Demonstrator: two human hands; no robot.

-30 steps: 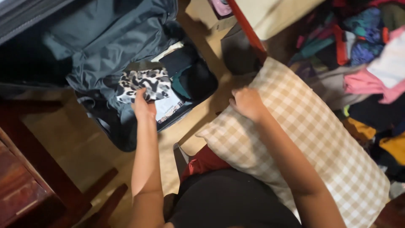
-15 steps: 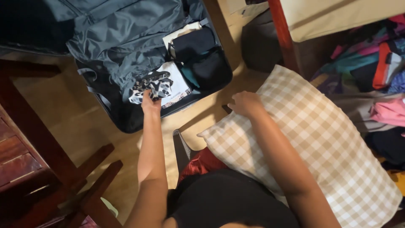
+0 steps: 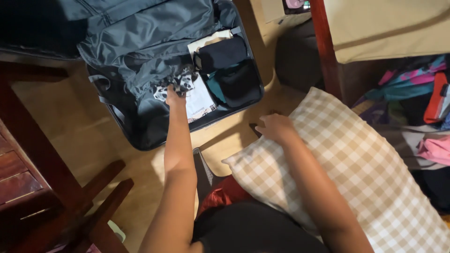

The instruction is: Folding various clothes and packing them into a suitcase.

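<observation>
Fingers [image 3: 172, 93] of the left hand [image 3: 174, 97] clutch the patterned cloth [image 3: 177, 84] over the open suitcase [image 3: 140, 136].

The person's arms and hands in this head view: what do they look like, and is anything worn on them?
Both arms are bare from above the elbow to the fingertips: no sleeves, gloves, watch or bracelet show. The left hand and right hand look free of rings, though the dim light hides fine detail. A dark garment covers the body at the bottom edge.

Pink-and-green box [image 3: 294, 3] at top edge — partly cut off.
</observation>
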